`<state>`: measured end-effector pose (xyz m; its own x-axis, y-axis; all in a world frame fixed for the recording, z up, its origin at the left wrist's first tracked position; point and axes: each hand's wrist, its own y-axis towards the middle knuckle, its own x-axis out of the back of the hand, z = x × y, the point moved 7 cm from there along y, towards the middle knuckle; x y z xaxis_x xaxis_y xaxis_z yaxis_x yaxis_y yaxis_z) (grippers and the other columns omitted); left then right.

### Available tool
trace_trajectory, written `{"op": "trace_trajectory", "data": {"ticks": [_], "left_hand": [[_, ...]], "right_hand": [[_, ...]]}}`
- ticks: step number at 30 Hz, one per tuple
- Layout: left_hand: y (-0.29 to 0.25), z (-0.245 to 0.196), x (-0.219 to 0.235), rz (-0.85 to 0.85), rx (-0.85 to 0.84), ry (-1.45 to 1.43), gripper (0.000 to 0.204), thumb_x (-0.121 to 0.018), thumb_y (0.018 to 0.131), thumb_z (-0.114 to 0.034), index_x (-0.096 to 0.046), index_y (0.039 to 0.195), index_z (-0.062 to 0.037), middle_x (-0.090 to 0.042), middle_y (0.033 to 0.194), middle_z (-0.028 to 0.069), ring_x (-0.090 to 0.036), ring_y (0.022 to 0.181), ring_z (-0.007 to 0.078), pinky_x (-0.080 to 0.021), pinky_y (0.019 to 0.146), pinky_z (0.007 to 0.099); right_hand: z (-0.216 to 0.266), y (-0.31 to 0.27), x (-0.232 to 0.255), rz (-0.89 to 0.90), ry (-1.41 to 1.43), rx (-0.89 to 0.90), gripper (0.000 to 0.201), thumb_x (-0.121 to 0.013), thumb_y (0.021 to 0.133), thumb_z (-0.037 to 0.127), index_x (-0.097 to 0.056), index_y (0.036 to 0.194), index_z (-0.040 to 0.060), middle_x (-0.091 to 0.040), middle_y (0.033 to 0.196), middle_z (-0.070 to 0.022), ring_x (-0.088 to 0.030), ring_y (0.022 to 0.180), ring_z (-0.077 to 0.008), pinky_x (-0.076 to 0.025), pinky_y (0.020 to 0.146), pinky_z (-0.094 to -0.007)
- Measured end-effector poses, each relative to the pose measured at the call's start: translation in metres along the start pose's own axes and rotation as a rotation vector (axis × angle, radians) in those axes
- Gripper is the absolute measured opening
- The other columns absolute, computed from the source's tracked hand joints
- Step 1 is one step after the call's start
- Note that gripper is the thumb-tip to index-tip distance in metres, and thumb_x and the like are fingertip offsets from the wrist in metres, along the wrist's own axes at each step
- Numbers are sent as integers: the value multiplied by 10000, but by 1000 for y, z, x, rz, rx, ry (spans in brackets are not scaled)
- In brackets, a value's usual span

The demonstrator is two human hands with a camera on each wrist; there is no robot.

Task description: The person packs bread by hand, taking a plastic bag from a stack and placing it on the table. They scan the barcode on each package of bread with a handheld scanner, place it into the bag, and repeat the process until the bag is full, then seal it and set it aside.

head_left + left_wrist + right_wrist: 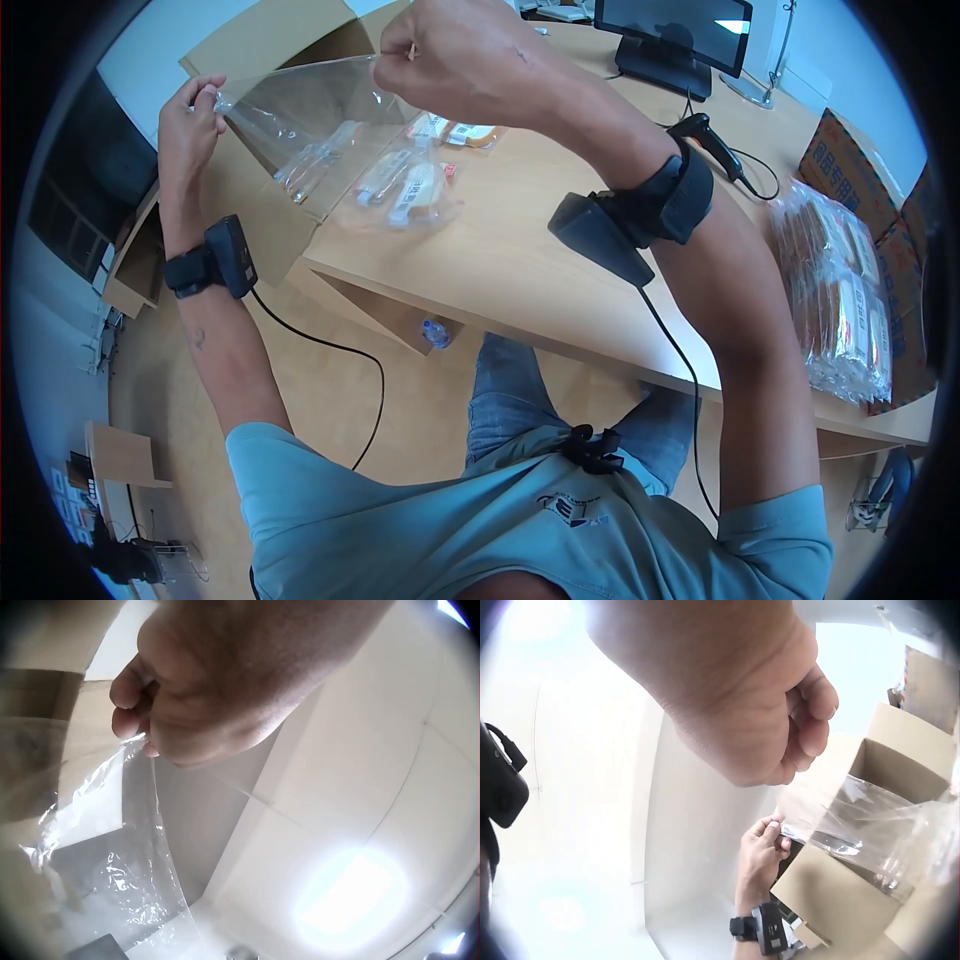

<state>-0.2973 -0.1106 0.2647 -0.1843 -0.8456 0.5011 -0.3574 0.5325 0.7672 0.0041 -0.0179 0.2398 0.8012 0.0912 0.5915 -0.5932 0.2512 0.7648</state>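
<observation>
A clear plastic bag [300,100] is stretched between the two hands above the table edge. The left hand [190,130] pinches one upper corner of it, and the right hand [455,65], fingers curled, grips the opposite end. In the left wrist view the bag [142,877] hangs from the pinching fingers. Several small flat packets [415,195] with white labels show at the bag's lower part, seen through the film. More packets [470,134] lie on the table just beyond. In the right wrist view the left hand [763,855] holds the far corner.
An open cardboard box [265,195] stands behind the bag at the left. On the table [480,250] at the right, a pile of wrapped packets [840,290] leans by another carton [850,155]. A barcode scanner [712,150] and a monitor [680,30] are at the back.
</observation>
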Motion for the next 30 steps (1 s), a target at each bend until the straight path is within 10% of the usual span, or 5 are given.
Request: {"op": "trace_trajectory", "data": {"ticks": [10,17,20,23,30], "left_hand": [[-12,-54,21,-4,14,-114,299,-523,1012,-214,-673,1184,-21,-508,626,-42,-423,543,27,-349,510,202],[-42,-168,-3,-206,-292,-585,278,-576,1006,-183,-662,1181,14,-583,719,10,-483,615,55,-389,561,205],[-108,-202,-30,-319,-259,-706,205,-547,999,-126,-672,1096,5,-564,684,-2,-492,581,53,-401,548,199],[-179,-191,-80,-56,-490,-659,127,-501,986,-8,-619,1026,16,-580,882,80,-529,652,109,-447,575,227],[-301,-180,-184,419,-475,-555,228,-645,878,12,-638,1106,10,-588,948,140,-606,756,260,-511,664,344]], "right_hand": [[15,-18,61,47,46,-155,281,-563,864,139,-678,695,-55,-618,561,-163,-574,516,-187,-471,526,-368],[46,-98,158,-621,-384,21,267,-591,917,143,-693,764,-50,-632,622,-110,-568,471,-159,-439,410,-296],[57,-179,175,-487,-469,-5,76,-623,900,-18,-687,939,-7,-671,783,-95,-600,615,-117,-452,520,-253],[49,-255,162,-271,-462,-174,186,-715,785,-31,-685,963,14,-683,979,-141,-684,815,-296,-540,675,-346],[-7,-365,111,19,-552,-457,238,-706,771,16,-652,999,56,-664,1053,-97,-670,880,-296,-555,704,-388]]}}
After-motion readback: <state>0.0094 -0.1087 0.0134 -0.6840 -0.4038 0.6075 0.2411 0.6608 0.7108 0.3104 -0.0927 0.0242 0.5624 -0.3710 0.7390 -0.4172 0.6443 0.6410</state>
